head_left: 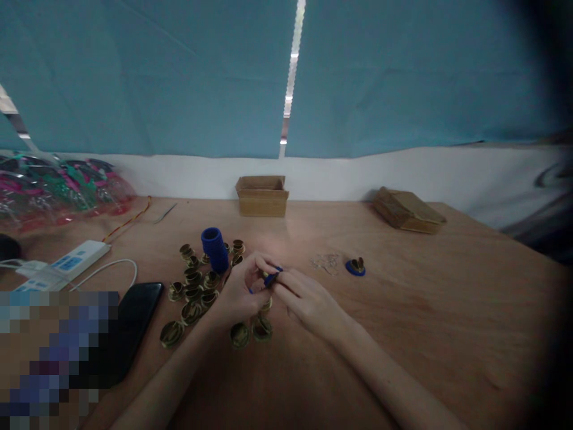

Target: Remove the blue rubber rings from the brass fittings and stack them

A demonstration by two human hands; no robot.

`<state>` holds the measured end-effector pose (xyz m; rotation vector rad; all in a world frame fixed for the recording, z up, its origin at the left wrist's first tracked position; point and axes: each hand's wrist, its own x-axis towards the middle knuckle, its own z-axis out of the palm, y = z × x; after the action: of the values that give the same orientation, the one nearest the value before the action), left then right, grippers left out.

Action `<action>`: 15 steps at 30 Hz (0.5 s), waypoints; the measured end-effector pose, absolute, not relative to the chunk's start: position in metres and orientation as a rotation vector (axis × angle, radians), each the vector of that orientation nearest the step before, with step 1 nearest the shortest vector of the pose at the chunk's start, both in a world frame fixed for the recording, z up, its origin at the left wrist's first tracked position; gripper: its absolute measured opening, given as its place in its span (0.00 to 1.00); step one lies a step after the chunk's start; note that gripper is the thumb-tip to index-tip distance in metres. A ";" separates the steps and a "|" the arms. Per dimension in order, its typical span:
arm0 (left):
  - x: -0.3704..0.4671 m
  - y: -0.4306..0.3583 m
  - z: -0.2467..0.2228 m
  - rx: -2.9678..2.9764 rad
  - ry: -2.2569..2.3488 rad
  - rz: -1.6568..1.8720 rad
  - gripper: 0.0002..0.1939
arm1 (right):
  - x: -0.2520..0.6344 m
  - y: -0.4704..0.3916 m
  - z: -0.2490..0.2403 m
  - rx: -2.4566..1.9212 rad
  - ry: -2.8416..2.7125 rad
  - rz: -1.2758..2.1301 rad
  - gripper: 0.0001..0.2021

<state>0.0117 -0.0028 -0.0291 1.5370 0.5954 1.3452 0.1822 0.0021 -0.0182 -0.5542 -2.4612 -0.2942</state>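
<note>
Both hands meet over the middle of the table. My left hand point(245, 289) is closed round a small blue ring point(271, 278), with its thumb and fingers on the edge. Against the ring's right side press the fingertips of my right hand point(308, 298); whether they hold some smaller part is hidden. Several gold-coloured round metal pieces point(192, 292) lie to the left of my hands and just below them. Among these stands a stack of blue rings point(215, 249). To the right, a blue ring with a gold piece in it point(356, 267) rests on the wood.
Thin silvery bits point(326, 263) lie right of my hands. An open cardboard box point(262, 203) and another box point(408, 210) stand at the back. On the left are a power strip point(67, 266), a dark phone point(138, 322) and plastic-wrapped goods point(62, 188).
</note>
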 end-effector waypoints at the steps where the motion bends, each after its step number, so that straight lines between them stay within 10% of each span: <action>1: 0.011 -0.003 -0.029 1.540 0.596 1.337 0.16 | 0.182 0.002 -0.018 -0.557 -2.461 -0.305 0.13; 15: 0.008 -0.007 -0.015 1.374 0.621 1.382 0.15 | 0.186 -0.002 -0.026 -0.498 -2.045 -0.258 0.13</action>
<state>0.0081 -0.0072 -0.0151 1.3739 0.6210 1.3823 0.1862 -0.0019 -0.0261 -0.4984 -2.0446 -0.2581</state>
